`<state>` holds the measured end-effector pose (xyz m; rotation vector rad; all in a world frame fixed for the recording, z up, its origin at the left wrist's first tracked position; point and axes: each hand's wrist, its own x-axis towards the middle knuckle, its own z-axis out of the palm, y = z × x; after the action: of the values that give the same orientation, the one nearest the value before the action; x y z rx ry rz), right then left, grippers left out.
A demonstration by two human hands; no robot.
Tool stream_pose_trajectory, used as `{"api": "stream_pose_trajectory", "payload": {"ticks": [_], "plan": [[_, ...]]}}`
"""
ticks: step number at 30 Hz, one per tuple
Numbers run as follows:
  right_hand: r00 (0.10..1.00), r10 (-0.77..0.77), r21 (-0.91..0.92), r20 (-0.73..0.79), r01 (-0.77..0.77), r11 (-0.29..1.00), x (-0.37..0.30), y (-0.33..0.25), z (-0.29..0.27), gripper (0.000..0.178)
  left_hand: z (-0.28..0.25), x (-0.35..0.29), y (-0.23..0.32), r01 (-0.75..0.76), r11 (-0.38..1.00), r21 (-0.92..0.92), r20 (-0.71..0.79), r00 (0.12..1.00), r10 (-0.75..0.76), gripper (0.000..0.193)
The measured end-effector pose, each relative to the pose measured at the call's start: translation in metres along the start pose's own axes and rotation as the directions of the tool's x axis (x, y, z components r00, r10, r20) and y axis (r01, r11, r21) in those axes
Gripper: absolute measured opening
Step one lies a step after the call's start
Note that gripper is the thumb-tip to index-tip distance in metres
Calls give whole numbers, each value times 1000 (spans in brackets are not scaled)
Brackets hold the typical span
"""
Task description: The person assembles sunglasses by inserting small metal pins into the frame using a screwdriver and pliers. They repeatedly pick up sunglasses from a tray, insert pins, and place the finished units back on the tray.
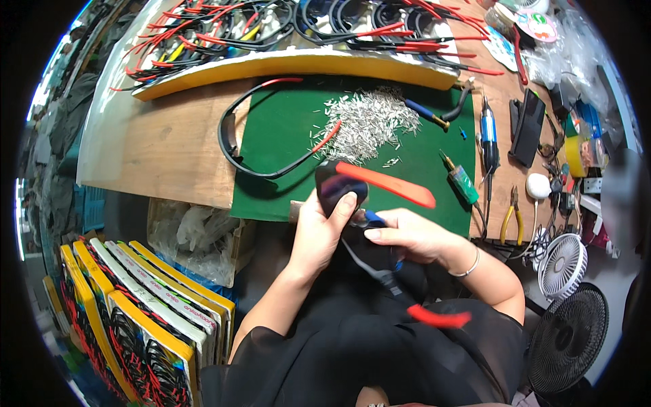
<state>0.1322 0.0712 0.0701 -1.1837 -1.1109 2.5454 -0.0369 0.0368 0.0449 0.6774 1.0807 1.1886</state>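
Observation:
A pair of sunglasses [342,192] with dark lenses and black temples ending in red is gripped by my left hand [315,227], thumb on the lens. One red temple tip points right over the mat; the other hangs toward my lap. My right hand [413,236] is closed around a blue-handled tool [371,219] at the frame, its kind mostly hidden by the fingers. Beyond my hands, a heap of small silvery metal pins [369,125] lies on the green mat [285,197]. Another pair of glasses [227,139] with red tips rests at the mat's left edge.
A yellow-edged tray [298,66] of glasses spans the back. To the right lie a blue-handled tool [424,114], a green screwdriver-like tool [462,183], a blue electric screwdriver [489,129] and yellow-handled pliers [512,217]. Stacked trays [152,322] stand lower left; fans [563,266] lower right.

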Motion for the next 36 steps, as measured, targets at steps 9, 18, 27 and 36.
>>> {"api": "stream_pose_trajectory", "payload": {"ticks": [9, 18, 27, 36], "plan": [[760, -594, -377, -264, 486, 789, -23, -13, -16, 21, 2, -17, -6, 246, 969, 25, 124, 961, -247, 31], [553, -829, -710, -87, 550, 441, -11, -9, -1, 14, 5, -19, -6, 330, 943, 48, 159, 929, -333, 32], [740, -622, -594, -254, 389, 705, 5, -23, -25, 26, -30, -20, 24, 187, 963, 192, 14, 981, -194, 38], [296, -932, -965, -207, 92, 244, 43, 16, -50, 23, -153, 71, 96, 87, 638, 765, -390, 851, 352, 33]]}}
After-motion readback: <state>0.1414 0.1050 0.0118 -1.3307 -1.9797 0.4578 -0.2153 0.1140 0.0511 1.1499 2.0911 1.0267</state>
